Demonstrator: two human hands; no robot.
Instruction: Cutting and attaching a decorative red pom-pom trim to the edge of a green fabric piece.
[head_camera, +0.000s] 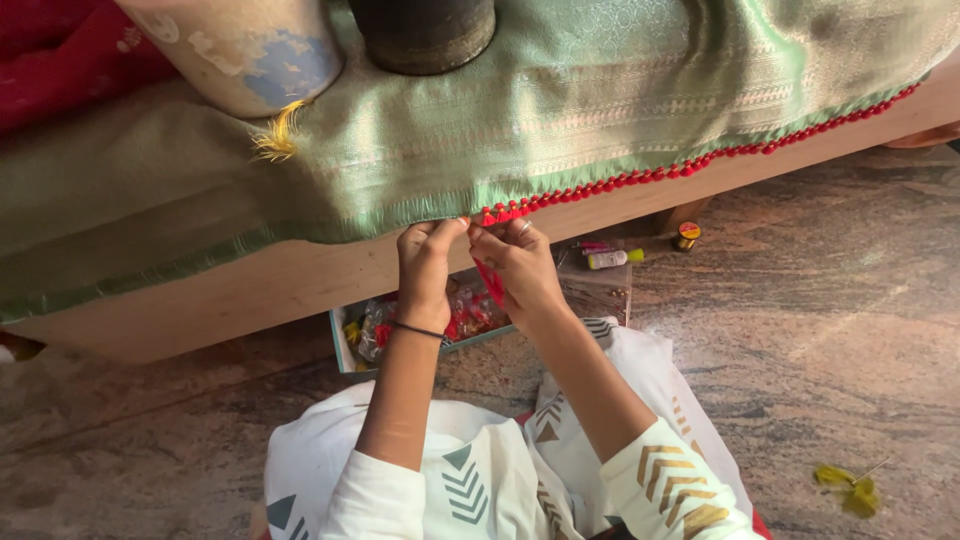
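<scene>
Both hands, left hand (424, 262) and right hand (517, 265), pinch the green cloth (560, 110) edge. Keeping it taut beside the red tassels (700, 163) should help.

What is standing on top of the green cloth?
On the green cloth stand a pale, paint-chipped pot and a dark round pot. Only their bases show; their tops are cut off. The cloth hides the surface beneath.

A home, used as a sewing corner: a low wooden bench (300, 285) draped with green cloth (560, 110), a polished stone floor (830, 330) (the person sits on it), and a small box of craft bits (460, 320) beneath.
</scene>
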